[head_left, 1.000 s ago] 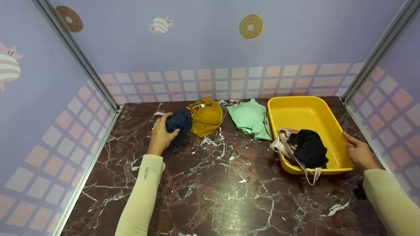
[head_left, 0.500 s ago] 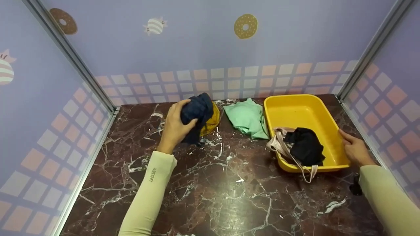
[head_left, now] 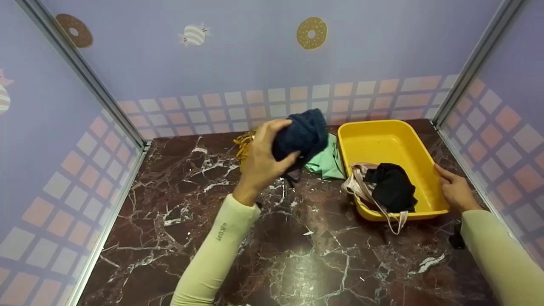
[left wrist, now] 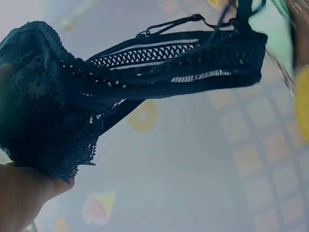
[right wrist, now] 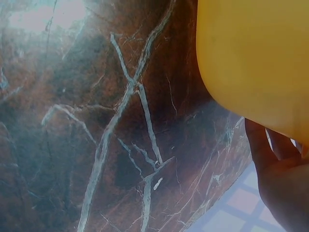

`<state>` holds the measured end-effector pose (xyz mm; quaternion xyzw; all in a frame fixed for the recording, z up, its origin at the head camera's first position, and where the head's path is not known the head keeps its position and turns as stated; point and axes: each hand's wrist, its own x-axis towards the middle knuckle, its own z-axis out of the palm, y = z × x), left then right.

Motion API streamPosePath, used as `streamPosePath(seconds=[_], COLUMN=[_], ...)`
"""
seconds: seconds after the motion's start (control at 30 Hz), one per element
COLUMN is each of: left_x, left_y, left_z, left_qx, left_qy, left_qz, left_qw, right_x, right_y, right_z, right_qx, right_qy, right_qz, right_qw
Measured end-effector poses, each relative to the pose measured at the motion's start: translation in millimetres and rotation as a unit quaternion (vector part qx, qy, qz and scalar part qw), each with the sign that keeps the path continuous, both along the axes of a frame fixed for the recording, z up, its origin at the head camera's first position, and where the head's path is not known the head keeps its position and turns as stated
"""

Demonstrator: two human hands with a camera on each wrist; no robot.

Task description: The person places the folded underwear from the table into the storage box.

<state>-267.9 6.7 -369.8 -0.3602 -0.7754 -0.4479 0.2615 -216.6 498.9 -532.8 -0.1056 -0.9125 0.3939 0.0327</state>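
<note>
My left hand (head_left: 263, 161) grips a navy lace bra (head_left: 304, 134) above the table, thumb and fingers round its cups. In the left wrist view the band and straps of the navy bra (left wrist: 38, 92) trail off to the right. My right hand (head_left: 458, 191) holds the right rim of a yellow plastic basin (head_left: 376, 142), its fingers against the outer wall in the right wrist view. A pale pink bra (head_left: 353, 180) and a black garment (head_left: 393, 187) lie in the basin's near left part, with a pink strap hanging over the front rim.
A mint green bra (head_left: 327, 163) lies left of the basin, partly hidden behind the navy one. Behind my left hand shows a bit of a mustard yellow garment (head_left: 244, 144). Patterned wall panels enclose the dark marble table (head_left: 297, 255). A small black object (head_left: 457, 238) sits near my right sleeve.
My left hand has carried the navy bra up and to the right, past the mustard garment to in front of the green bra. My right hand stays on the basin rim.
</note>
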Motion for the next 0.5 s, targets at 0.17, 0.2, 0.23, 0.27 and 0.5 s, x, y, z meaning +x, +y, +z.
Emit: streamPosePath(seconds=[0.17,0.2,0.23,0.27,0.5], left_x=[12.6,15.1,17.3,19.0,26.7], left_y=[43.2,52.0,60.9,69.8,124.3], left_z=[3.6,4.0,4.2,4.3,3.7], left_qx=[0.019,0.018,0.014,0.010,0.004], left_qy=[-0.007,-0.005,0.001,0.010,0.072], left_qz=[-0.065,-0.076,-0.084,-0.093,-0.152], left_qw=[0.9977,0.9970,0.9964,0.9956,0.9857], right_x=[0.8,1.1,1.2,1.2,-1.3], right_y=[1,2,3,3,3], right_z=[-1.4,-1.7,-2.1,-2.5,-2.5], right_qx=[-0.008,-0.008,-0.006,-0.004,0.002], right_qy=[-0.007,-0.006,-0.005,-0.003,-0.003], right_qz=[-0.005,-0.005,-0.005,-0.005,-0.017], right_qw=[0.9999,0.9999,1.0000,1.0000,0.9999])
